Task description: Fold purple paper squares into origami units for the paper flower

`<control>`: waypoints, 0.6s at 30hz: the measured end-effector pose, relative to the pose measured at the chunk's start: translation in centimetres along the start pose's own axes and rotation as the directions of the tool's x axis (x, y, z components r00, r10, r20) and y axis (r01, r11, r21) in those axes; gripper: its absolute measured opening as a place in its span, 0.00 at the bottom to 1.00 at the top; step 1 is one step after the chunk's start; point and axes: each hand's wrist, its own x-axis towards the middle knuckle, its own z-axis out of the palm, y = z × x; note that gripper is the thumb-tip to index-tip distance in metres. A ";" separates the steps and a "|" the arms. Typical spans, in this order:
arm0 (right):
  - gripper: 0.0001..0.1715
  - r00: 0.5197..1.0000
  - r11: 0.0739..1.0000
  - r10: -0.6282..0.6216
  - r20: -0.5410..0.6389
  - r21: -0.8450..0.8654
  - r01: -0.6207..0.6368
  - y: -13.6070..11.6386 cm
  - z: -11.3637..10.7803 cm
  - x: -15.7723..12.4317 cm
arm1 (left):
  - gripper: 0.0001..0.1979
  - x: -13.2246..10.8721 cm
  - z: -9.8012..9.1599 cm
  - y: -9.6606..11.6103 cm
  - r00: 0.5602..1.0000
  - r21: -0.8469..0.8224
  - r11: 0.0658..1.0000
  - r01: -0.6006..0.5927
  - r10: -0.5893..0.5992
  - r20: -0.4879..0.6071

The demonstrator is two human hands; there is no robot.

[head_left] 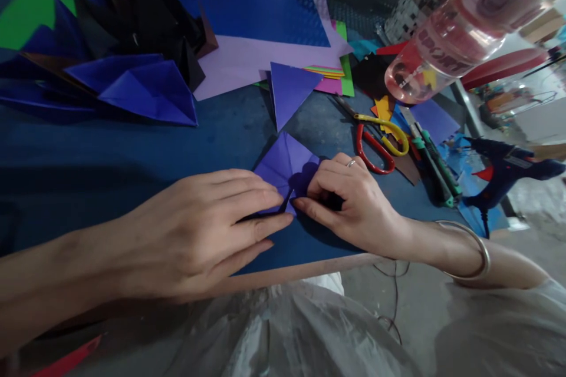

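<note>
Violet sheet: the creased violet paper (287, 156) is spread on the bench (221, 141), directly under and between the fingertips of both hands; its near part is partly covered by them.
Left hand: the left hand (207, 218) is laid palm down, its fingers straight and slightly parted, with the sheet's left side touched from above.
Right hand: the right hand (354, 197) is curled narrow, and the sheet's right edge is held at its thumb and fingertips; a ring (351, 163) is worn on one finger and a bangle (485, 259) on the wrist.
Folded triangle: a violet triangle (294, 91) is set just beyond the sheet, farther out than the fingers.
Folded pieces: blue and black folded paper (150, 91) is heaped beyond the left fingers, well apart from them.
Scissors: red-and-yellow scissors (375, 152) are placed just beyond the right fingers.
Tools: a green-and-black cutter (442, 160) and a dark glue gun (508, 168) are found farther right of those fingers.
Bottle: a pink clear bottle (437, 59) is seen beyond the scissors.
</note>
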 end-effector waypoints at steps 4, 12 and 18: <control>0.15 1.000 1.000 -0.008 -0.009 -0.030 0.007 -0.1 0.2 0.0 | 0.14 0.1 -0.1 0.2 1.000 0.051 0.999 -0.019 0.019 0.006; 0.17 1.000 0.998 -0.012 -0.001 -0.060 0.012 -0.1 0.3 0.0 | 0.17 -0.4 0.2 1.0 0.995 0.231 0.969 -0.090 0.081 0.050; 0.17 1.000 0.998 -0.013 -0.004 -0.063 0.012 -0.1 0.4 0.0 | 0.16 -0.8 0.7 1.1 0.998 0.263 0.963 -0.065 0.057 0.039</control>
